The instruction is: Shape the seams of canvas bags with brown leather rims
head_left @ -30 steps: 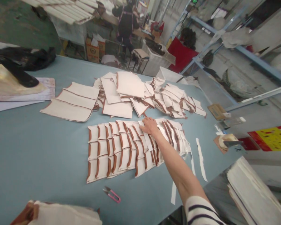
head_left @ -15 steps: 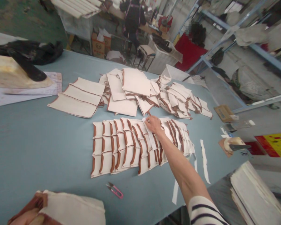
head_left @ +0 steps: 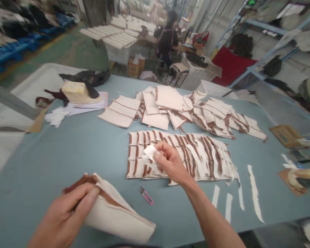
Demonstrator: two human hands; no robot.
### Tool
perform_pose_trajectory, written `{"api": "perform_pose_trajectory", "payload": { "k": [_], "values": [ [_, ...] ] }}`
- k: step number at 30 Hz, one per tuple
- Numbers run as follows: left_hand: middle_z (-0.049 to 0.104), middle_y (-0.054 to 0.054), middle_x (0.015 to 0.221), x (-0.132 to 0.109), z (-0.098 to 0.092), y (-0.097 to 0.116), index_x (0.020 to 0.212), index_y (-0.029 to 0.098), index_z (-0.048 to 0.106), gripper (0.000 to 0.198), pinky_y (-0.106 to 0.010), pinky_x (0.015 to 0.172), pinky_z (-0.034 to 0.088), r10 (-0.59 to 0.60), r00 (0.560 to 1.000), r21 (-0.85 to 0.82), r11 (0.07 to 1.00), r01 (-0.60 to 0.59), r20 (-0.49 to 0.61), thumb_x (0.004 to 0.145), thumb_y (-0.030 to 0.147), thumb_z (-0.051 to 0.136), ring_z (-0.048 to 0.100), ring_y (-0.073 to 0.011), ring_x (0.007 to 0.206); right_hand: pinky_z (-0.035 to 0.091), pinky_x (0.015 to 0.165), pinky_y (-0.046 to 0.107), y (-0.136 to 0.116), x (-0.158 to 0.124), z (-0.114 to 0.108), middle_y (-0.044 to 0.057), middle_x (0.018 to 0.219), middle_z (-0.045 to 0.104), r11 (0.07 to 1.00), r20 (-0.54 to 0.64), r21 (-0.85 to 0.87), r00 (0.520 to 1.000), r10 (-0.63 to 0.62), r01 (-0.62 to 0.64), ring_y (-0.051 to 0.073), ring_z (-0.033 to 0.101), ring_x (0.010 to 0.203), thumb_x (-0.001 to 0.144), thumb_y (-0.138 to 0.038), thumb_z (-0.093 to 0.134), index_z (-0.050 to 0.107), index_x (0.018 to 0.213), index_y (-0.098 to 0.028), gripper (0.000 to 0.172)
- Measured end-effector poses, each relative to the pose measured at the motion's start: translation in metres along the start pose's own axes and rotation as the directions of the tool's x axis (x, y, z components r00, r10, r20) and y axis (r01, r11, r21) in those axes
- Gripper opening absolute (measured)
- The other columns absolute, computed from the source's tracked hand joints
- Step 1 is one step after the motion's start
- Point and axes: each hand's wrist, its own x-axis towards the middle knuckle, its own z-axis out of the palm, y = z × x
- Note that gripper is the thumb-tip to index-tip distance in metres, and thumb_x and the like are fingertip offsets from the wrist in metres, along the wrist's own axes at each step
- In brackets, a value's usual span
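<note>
My left hand point(head_left: 69, 210) is closed on the brown-lined edge of a folded cream fabric piece point(head_left: 121, 217) at the near left, thumb on top. My right hand point(head_left: 169, 160) pinches a white strip point(head_left: 151, 151) between thumb and fingers, above the table's middle. Under and behind that hand lies a row of overlapping cream panels point(head_left: 134, 151) with brown seam edges. More white strips point(head_left: 196, 160) rest across the right part of the row. Pink-handled thread snips point(head_left: 146, 195) lie on the table between my hands.
Behind the row, loose cream panels point(head_left: 167, 98) are heaped. An iron point(head_left: 80, 93) sits at the far left on papers, another point(head_left: 305, 179) at the right edge. Loose strips point(head_left: 254, 193) lie at the near right. A person point(head_left: 166, 41) is beyond the table.
My right hand has lifted the white strip off the row and brought it nearer and leftward. My left hand with the folded piece has come further into view. The camera view has shifted.
</note>
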Motion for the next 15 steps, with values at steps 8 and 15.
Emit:
{"api": "perform_pose_trajectory", "payload": {
  "k": [8,15],
  "values": [
    [0.072,0.001,0.075,-0.029,-0.025,0.038,0.076,0.021,0.071,0.040,-0.023,0.064,0.048,0.237,0.972,-0.155,0.960,-0.233,0.006,0.107,0.036,0.050,0.063,-0.0162,0.069,0.030,0.049,0.021,-0.088,-0.085,0.092,-0.008,0.060,0.047,0.942,0.193,0.331,0.981,-0.007,-0.058,0.009,0.036,0.051,0.096,-0.052,0.074,0.060,0.089,-0.022,0.034],
    [0.073,0.001,0.078,-0.064,-0.024,0.029,0.086,0.019,0.073,0.031,-0.023,0.063,0.047,0.346,0.938,-0.234,0.915,-0.330,0.031,0.102,0.028,0.048,0.063,-0.0152,0.069,0.031,0.049,0.024,-0.082,-0.126,0.136,-0.005,0.060,0.055,1.000,-0.014,-0.002,1.000,-0.001,0.001,0.011,0.042,0.051,0.094,-0.044,0.065,0.062,0.083,-0.022,0.026]
  ]
}}
